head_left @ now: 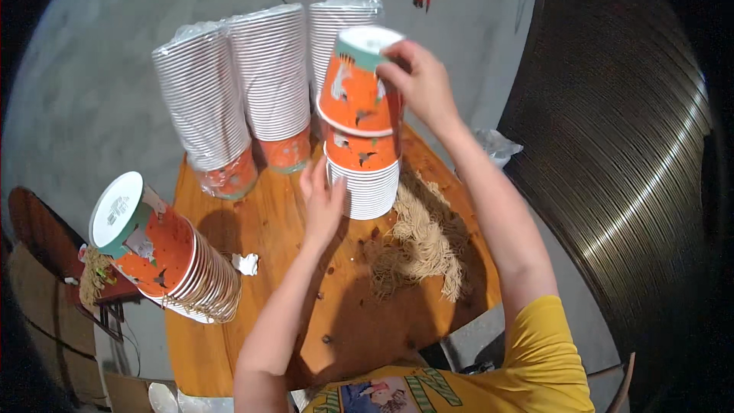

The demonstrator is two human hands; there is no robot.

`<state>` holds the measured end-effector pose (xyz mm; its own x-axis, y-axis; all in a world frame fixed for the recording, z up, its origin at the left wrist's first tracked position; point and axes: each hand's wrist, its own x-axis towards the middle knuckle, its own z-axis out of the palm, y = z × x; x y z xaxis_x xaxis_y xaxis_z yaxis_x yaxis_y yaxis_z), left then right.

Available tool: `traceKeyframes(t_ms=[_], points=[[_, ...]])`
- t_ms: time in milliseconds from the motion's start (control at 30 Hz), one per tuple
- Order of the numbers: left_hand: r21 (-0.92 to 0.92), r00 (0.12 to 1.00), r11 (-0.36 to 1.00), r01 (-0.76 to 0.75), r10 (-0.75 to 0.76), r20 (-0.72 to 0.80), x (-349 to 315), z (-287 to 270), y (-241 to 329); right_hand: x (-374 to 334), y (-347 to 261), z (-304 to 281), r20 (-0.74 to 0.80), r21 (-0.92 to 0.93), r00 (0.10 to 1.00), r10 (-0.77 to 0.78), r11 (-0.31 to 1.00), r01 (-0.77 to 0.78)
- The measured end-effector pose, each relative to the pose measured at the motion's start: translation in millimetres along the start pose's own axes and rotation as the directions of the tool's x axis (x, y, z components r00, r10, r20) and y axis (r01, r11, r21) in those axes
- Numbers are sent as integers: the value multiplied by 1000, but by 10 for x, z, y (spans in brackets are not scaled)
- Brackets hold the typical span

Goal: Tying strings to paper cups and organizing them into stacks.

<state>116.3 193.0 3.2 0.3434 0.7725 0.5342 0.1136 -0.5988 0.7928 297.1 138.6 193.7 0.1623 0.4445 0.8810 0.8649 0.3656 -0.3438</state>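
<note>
My right hand pinches the base of an upside-down orange paper cup. That cup is partly raised above a stack of upturned paper cups, whose white rims show below. My left hand, fingers apart, is against the left side of this stack. A loose heap of tan string lies on the wooden table, right of the stack. Another stack of orange cups stands at the table's left, tilted in the view, with tan string around its rims.
Three plastic-wrapped cup stacks stand at the table's far side. A crumpled white tissue lies near the left stack. Beyond the right edge is a clear plastic bag, then a ribbed metal shutter. A dark red chair stands left.
</note>
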Motion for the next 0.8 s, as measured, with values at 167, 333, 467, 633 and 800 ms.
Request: traceKeyframes(t_ms=[167,333,467,633,800], points=[[-281,938,896,-343,309,-159,433,-358,1121,10,-717,-484,-214,300,969,-124,936,186],[-690,960,668,-278,180,-213,35,-743,1621,-639,-984,-593,-264,387,964,-3,916,109],[-114,932,946,-303,269,-244,-507,-1133,1291,-1660,-670,-529,226,156,928,295,930,-333],[583,899,688,-432,377,221,-963,-1346,983,-2437,-61,-141,570,-222,806,159,974,-36],[650,878,594,-473,259,402,-1118,-1240,720,-2609,61,70,593,-240,802,74,967,89]])
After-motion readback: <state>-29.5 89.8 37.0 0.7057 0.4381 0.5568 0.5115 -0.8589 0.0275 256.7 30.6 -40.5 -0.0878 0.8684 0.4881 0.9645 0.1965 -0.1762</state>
